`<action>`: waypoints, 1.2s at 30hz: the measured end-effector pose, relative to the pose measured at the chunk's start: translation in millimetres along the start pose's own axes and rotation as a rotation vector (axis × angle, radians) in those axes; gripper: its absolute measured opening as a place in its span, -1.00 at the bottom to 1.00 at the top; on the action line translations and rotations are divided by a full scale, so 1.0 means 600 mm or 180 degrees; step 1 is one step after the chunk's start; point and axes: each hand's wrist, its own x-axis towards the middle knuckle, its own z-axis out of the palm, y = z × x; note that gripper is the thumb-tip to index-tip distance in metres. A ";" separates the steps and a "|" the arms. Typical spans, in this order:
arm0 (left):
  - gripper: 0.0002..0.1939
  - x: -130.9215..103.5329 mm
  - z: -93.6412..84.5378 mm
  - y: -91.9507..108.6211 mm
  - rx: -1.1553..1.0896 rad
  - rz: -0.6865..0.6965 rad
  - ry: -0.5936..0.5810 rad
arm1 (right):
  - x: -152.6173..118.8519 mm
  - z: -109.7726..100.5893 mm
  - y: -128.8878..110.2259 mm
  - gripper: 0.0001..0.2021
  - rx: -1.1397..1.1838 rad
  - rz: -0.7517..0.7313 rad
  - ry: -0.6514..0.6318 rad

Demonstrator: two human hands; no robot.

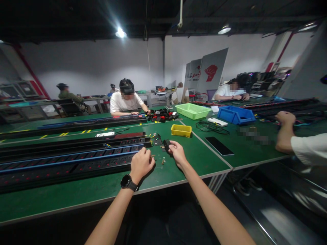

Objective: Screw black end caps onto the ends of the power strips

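Observation:
My left hand point(142, 165), with a watch on the wrist, rests closed at the right end of a long black power strip point(102, 164). Its fingers curl inward, and whatever they grip is hidden. A thin copper-coloured piece shows just beside the fingertips. In my right hand point(178, 153), thumb and fingers pinch a small black block-like part point(167, 145) just above the green table. Between the two hands lie a few small brass-coloured screws point(162, 161). Dark flat pieces point(156, 139) sit behind them, near the ends of the strips.
A yellow bin point(181, 130), a green basket point(192, 111) and a blue bin point(236, 115) stand beyond my right hand. A phone point(219, 145) and black cable point(208, 127) lie right. Across the table, a person point(125, 100) works by a pile of black and red parts point(162, 115). Another person's arm point(284, 132) reaches in from the right.

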 end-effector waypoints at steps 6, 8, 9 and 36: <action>-0.82 0.001 0.002 -0.001 0.0058 0.0018 0.0004 | -0.017 0.002 -0.026 -0.54 0.0537 0.0244 -0.0454; -0.82 0.001 0.002 -0.001 0.0085 0.0019 0.0003 | -0.025 0.005 -0.034 -0.59 0.0615 0.0291 -0.0600; -0.83 0.002 0.002 -0.001 0.0091 0.0017 0.0002 | -0.029 0.006 -0.037 -0.61 0.0621 0.0304 -0.0673; -0.84 0.002 0.000 0.002 -0.0028 -0.0055 -0.0062 | -0.040 0.010 -0.042 -0.88 -0.0680 -0.0495 -0.0706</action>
